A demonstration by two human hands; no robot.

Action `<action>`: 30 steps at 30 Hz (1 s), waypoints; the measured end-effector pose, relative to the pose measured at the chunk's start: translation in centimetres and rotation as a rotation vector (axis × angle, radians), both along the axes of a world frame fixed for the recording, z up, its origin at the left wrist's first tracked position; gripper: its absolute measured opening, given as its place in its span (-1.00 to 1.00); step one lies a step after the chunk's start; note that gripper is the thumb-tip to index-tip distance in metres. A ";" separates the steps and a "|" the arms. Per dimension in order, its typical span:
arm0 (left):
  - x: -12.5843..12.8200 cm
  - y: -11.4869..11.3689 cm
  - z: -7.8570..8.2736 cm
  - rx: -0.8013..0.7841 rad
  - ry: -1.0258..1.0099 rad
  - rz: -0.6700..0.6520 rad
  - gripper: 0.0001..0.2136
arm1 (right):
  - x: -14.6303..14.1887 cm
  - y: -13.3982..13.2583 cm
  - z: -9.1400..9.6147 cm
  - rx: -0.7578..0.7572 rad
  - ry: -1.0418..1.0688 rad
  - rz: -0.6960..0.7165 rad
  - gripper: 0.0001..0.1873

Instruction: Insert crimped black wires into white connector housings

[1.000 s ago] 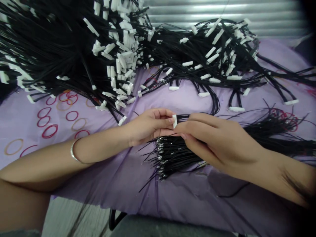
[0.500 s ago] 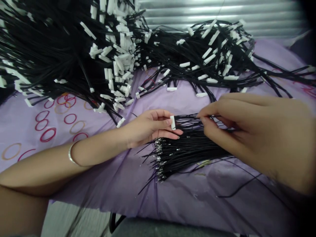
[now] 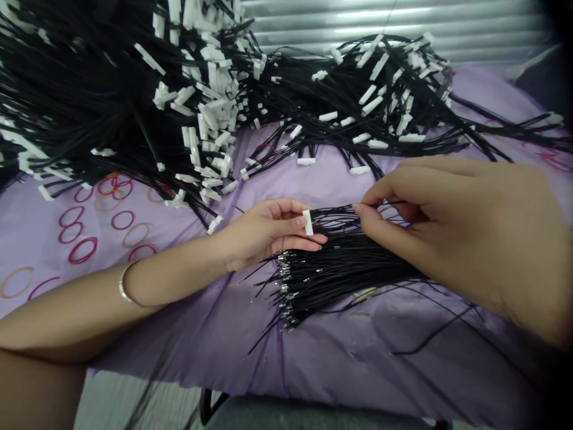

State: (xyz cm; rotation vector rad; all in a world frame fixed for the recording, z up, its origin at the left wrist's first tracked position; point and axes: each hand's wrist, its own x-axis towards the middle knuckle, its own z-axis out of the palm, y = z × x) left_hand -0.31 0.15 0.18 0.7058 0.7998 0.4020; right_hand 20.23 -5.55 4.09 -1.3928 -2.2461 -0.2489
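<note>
My left hand (image 3: 264,234) holds a small white plastic connector (image 3: 308,222) between thumb and fingertips, with several thin black wires (image 3: 335,220) running from it to the right. My right hand (image 3: 447,230) pinches a thin black wire among those strands, a short way right of the connector. Below both hands lies a bundle of black wires with crimped metal terminals (image 3: 286,286) at its left end. A large heap of black wires with white connectors (image 3: 134,101) lies beyond my left hand, not touching it.
A purple plastic sheet (image 3: 367,358) covers the work surface. Red and orange rubber bands (image 3: 83,251) lie at its left. A ribbed metal shutter (image 3: 380,24) stands behind the heap, a bracelet (image 3: 122,286) circles my left wrist, and a dark chair frame (image 3: 206,406) shows below.
My right hand has moved right, away from the white connector, and now pinches a wire among the strands. My left hand still holds the connector. The view has shifted slightly.
</note>
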 end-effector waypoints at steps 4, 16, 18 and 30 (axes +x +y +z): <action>0.1 0.0 0.2 -0.002 0.018 0.007 -0.89 | 0.2 0.0 -0.1 -0.111 -0.063 0.020 -0.85; 0.1 -0.2 0.3 0.038 0.062 -0.004 -0.90 | -0.2 -0.1 -1.1 -0.223 -0.046 0.078 -0.78; 0.1 -0.2 0.4 0.046 0.074 -0.010 -0.90 | -0.3 0.4 -1.4 -0.193 -0.015 0.086 -0.78; 0.2 -0.3 0.4 0.038 0.039 -0.015 -0.90 | -0.6 0.4 -0.9 -0.154 0.177 0.149 -0.82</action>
